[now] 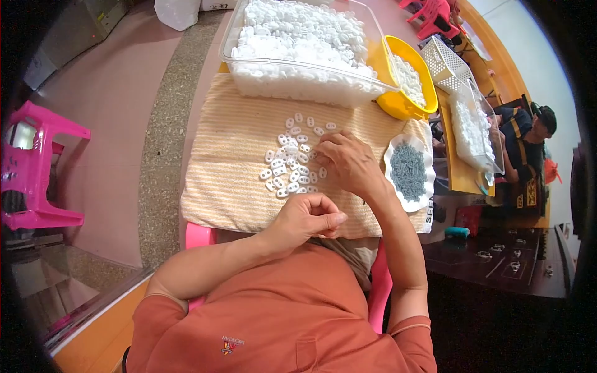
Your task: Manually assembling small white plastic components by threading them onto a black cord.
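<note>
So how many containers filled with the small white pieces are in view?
3: a large clear bin at the head of the towel, a yellow bowl to its right, and a clear bin farther right.

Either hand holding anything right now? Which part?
Cannot tell. The left hand is curled shut, thumb on fingertips, contents hidden. The right hand rests on the small white plastic pieces on the towel, no visible grip.
</note>
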The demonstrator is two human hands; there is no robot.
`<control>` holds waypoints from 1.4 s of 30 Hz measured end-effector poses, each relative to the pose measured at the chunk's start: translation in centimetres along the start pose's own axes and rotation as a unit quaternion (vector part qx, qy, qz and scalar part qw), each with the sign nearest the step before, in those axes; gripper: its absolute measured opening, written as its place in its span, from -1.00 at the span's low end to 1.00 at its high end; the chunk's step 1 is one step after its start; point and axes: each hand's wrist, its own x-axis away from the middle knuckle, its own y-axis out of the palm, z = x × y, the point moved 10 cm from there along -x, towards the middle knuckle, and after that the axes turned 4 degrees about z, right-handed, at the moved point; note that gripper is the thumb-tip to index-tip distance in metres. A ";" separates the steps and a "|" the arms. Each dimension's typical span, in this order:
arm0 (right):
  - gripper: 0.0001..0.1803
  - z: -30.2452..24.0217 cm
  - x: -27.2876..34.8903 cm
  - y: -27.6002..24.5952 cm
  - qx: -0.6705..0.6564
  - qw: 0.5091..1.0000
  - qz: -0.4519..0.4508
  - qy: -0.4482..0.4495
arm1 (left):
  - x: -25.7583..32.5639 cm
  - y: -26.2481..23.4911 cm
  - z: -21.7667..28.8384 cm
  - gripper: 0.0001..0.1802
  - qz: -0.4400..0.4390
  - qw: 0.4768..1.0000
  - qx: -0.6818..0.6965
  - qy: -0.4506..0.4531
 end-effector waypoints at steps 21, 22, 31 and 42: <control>-0.79 -0.3 -2.5 2.5 0.035 0.996 -0.064 0.042 | 0.0 -0.2 -0.1 -0.85 0.013 1.000 0.006 -0.006; -0.79 -0.3 -2.5 2.5 0.038 0.996 -0.064 0.044 | 0.0 -0.2 -0.1 -0.85 0.010 1.000 0.006 -0.007; -0.82 -0.5 -1.3 0.8 0.011 0.999 0.047 -0.009 | 0.1 -1.6 -0.1 -0.89 0.082 0.996 0.033 -0.027; -0.81 -0.5 5.9 -1.3 -0.481 0.863 0.098 0.119 | 0.1 -2.8 2.6 -0.77 0.147 0.979 0.076 0.119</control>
